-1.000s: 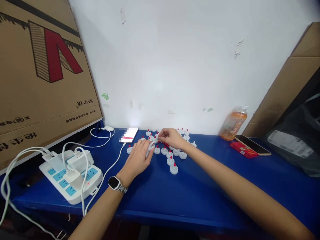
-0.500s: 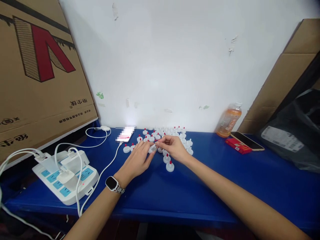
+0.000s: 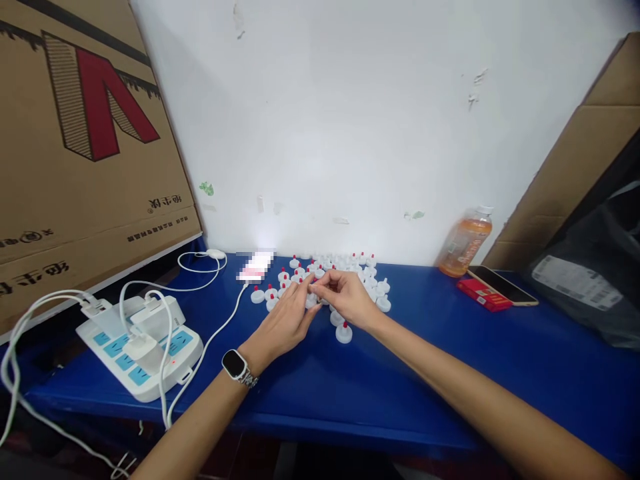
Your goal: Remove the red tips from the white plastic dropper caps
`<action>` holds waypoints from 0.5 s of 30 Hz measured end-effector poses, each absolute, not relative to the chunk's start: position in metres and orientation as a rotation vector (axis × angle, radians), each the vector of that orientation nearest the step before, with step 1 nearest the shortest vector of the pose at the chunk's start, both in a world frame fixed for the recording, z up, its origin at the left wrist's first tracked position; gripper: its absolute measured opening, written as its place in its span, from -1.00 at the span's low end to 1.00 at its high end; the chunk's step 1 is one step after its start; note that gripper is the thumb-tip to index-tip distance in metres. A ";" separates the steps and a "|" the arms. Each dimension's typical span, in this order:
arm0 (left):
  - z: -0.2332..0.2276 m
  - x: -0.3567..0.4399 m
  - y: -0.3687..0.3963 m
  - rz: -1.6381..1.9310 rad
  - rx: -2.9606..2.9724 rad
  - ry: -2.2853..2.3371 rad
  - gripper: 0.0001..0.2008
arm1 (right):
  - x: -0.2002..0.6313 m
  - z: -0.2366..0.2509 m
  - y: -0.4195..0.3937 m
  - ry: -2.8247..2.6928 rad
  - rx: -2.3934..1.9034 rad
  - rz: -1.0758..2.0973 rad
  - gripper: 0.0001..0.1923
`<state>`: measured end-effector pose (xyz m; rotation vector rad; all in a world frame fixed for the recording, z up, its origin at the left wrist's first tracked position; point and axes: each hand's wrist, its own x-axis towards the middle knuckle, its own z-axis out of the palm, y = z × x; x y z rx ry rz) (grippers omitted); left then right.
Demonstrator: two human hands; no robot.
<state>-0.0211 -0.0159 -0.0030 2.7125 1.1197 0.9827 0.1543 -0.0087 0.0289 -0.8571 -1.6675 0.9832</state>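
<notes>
My left hand point(image 3: 284, 319), with a watch point(image 3: 235, 365) on its wrist, is closed around a white nozzle cap point(image 3: 311, 302), mostly covered by the fingers. The thumb and index finger of my right hand point(image 3: 351, 298) pinch together at the top of that cap; a speck of red shows at their tips. Around both hands stand many similar white caps with red tips, one of them a red-tipped cap point(image 3: 344, 333) in front. Farther back, some caps, such as a bare cap point(image 3: 383, 287) at the right, show no red tip.
A white power strip point(image 3: 140, 353) with plugs and cables lies at left, near a lit phone point(image 3: 257, 265). At right are an orange drink bottle point(image 3: 466, 243), a red box point(image 3: 483, 295) and a dark phone point(image 3: 503, 285) on the blue table point(image 3: 425, 413). Large cardboard point(image 3: 100, 213) leans at left.
The whole view has shifted slightly, moving things a little to the right. My hands stay together on the cap, the left fingers now reaching higher and covering more of it.
</notes>
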 end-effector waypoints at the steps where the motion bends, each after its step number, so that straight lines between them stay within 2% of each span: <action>1: -0.004 -0.021 -0.014 0.980 2.715 1.125 -0.42 | 0.156 0.031 -0.009 -1.722 -0.881 0.945 -0.71; 5: -0.001 -0.020 -0.005 1.045 2.723 1.276 -0.40 | 0.173 0.041 0.003 -1.817 -1.007 0.714 -0.76; 10: 0.006 -0.021 -0.001 0.882 2.915 1.317 -0.64 | 0.183 0.040 0.047 -1.923 -1.208 0.462 -0.89; 15: 0.003 -0.028 0.000 0.735 3.037 1.290 -0.73 | 0.164 0.029 0.072 -2.238 -1.238 0.425 -0.92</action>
